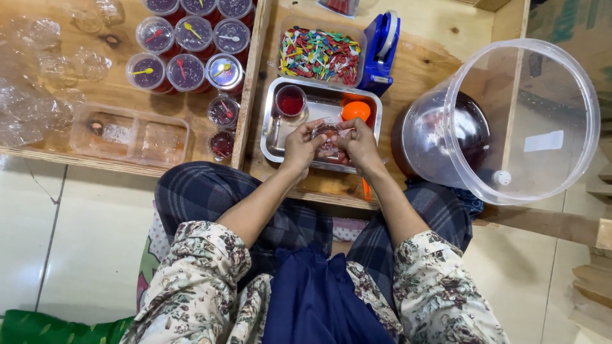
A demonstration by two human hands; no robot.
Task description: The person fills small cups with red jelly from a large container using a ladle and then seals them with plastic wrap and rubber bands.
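a small clear cup (327, 132) with dark red filling sits between both hands, held just above the metal tray (275, 137). the left hand (301, 145) has its fingers curled around the cup's left side, and the right hand (358, 141) grips the right side, fingertips pressed at the rim. whether a lid is in the fingers is too small to tell.

in the same tray, toward the far edge, stands an open cup of red liquid (291, 100), and beside it an orange scoop (355, 110). behind the tray lies a clear box of small coloured spoons (320, 55), with a blue tape dispenser (381, 51) touching its right side.

to the right, a big clear bucket (510, 121) lies tilted on its side, dark red liquid pooled at its bottom.

to the left, past a wooden ridge, a cluster of lidded red cups (187, 52) stands on the wooden board (121, 89), each with a little spoon on top. two more filled cups (222, 127) stand near the ridge. an empty clear plastic tray (131, 134) and loose clear lids (38, 76) lie further left.

the person sits cross-legged in checked trousers (210, 191) and floral sleeves (191, 286).
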